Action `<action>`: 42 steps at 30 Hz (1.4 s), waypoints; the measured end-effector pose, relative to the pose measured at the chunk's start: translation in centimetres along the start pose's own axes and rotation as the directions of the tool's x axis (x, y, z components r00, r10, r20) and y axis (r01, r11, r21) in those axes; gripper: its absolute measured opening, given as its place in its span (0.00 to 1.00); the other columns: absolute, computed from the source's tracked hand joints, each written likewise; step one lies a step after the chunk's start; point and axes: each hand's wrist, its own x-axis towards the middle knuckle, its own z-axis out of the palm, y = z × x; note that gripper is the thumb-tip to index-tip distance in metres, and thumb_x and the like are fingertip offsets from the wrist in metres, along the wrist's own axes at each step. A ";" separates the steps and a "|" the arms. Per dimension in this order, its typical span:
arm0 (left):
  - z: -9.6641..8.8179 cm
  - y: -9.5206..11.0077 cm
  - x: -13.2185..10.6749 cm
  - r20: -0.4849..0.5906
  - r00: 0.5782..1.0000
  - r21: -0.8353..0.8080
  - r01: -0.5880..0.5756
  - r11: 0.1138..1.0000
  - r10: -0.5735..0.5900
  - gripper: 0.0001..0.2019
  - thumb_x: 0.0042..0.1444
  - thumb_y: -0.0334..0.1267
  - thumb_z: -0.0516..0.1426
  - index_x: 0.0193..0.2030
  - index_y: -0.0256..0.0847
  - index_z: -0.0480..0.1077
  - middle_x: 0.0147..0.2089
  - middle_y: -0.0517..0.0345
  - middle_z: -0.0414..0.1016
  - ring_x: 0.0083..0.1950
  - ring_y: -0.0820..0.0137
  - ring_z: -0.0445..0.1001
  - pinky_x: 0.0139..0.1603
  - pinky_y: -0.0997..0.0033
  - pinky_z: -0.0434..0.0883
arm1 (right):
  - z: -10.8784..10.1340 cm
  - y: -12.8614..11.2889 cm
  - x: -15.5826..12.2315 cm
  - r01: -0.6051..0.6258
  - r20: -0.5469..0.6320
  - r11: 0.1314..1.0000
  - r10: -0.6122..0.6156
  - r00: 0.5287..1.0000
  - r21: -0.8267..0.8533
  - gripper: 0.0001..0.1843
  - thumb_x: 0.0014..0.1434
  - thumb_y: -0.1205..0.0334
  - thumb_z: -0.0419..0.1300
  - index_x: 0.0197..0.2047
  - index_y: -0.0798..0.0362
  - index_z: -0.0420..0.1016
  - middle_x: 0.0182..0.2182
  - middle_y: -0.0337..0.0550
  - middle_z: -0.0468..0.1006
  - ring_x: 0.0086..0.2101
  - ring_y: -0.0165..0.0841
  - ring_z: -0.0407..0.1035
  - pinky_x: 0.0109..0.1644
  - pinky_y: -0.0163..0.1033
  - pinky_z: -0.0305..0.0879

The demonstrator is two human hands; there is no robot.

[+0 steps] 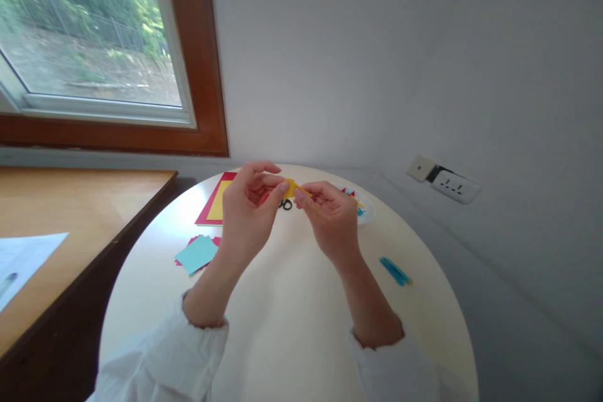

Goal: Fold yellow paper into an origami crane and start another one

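Note:
Between both hands, above the far half of a round white table (282, 326), is a small piece of yellow paper (291, 188), which looks folded. My left hand (249, 204) pinches its left end between thumb and fingers. The right end sits in the pinch of my right hand (332, 213). Just behind and below the paper show the dark finger loops of scissors (286, 205); their blades are hidden by my left hand. Something red beside the loops is mostly covered too.
Left on the table lie large red and yellow sheets (215, 204) and smaller light-blue and red squares (196, 254). A white plate (370, 210) with colourful bits is partly behind my right hand. Blue sticks (396, 271) lie at right. A wooden desk (94, 207) stands left; the wall is behind.

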 end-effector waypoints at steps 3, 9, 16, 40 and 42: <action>0.0 0.1 0.1 0.006 0.999 -0.016 0.046 0.999 -0.046 0.10 0.46 0.35 0.63 0.36 0.38 0.69 0.29 0.60 0.76 0.33 0.71 0.76 0.34 0.75 0.73 | -0.1 0.0 0.0 -0.001 0.002 1.000 0.001 1.000 -0.012 0.08 0.52 0.58 0.62 0.28 0.53 0.74 0.24 0.38 0.75 0.26 0.28 0.67 0.32 0.36 0.64; 0.0 0.2 0.2 0.033 0.994 -0.001 0.103 0.995 -0.103 0.04 0.45 0.34 0.63 0.28 0.36 0.74 0.28 0.58 0.77 0.31 0.72 0.75 0.32 0.76 0.73 | 0.0 0.0 0.0 0.013 0.007 1.000 -0.013 1.000 -0.005 0.07 0.51 0.59 0.63 0.28 0.53 0.74 0.24 0.37 0.75 0.26 0.28 0.65 0.32 0.36 0.63; 0.0 0.4 0.2 -0.007 0.994 0.043 0.113 0.993 -0.113 0.03 0.44 0.34 0.63 0.25 0.37 0.75 0.26 0.60 0.77 0.29 0.72 0.75 0.31 0.76 0.73 | -0.1 -0.2 0.0 0.018 0.004 0.999 -0.018 1.000 -0.027 0.06 0.51 0.59 0.63 0.27 0.53 0.74 0.23 0.37 0.74 0.26 0.28 0.65 0.32 0.36 0.62; -0.6 0.3 0.6 0.112 0.987 0.149 0.101 0.984 -0.118 0.03 0.46 0.36 0.62 0.25 0.40 0.76 0.26 0.58 0.78 0.29 0.69 0.76 0.27 0.74 0.71 | -0.6 0.0 0.2 -0.024 -0.011 1.000 0.024 1.000 -0.014 0.09 0.51 0.56 0.62 0.26 0.52 0.72 0.22 0.37 0.74 0.25 0.28 0.66 0.31 0.36 0.63; -0.5 0.3 0.5 0.113 0.990 0.185 0.066 0.980 -0.088 0.03 0.46 0.35 0.61 0.25 0.40 0.75 0.25 0.59 0.78 0.30 0.69 0.76 0.29 0.73 0.72 | -0.6 0.0 0.3 -0.002 -0.003 0.999 0.002 1.000 -0.035 0.08 0.51 0.56 0.62 0.28 0.52 0.73 0.25 0.39 0.76 0.28 0.30 0.68 0.35 0.37 0.64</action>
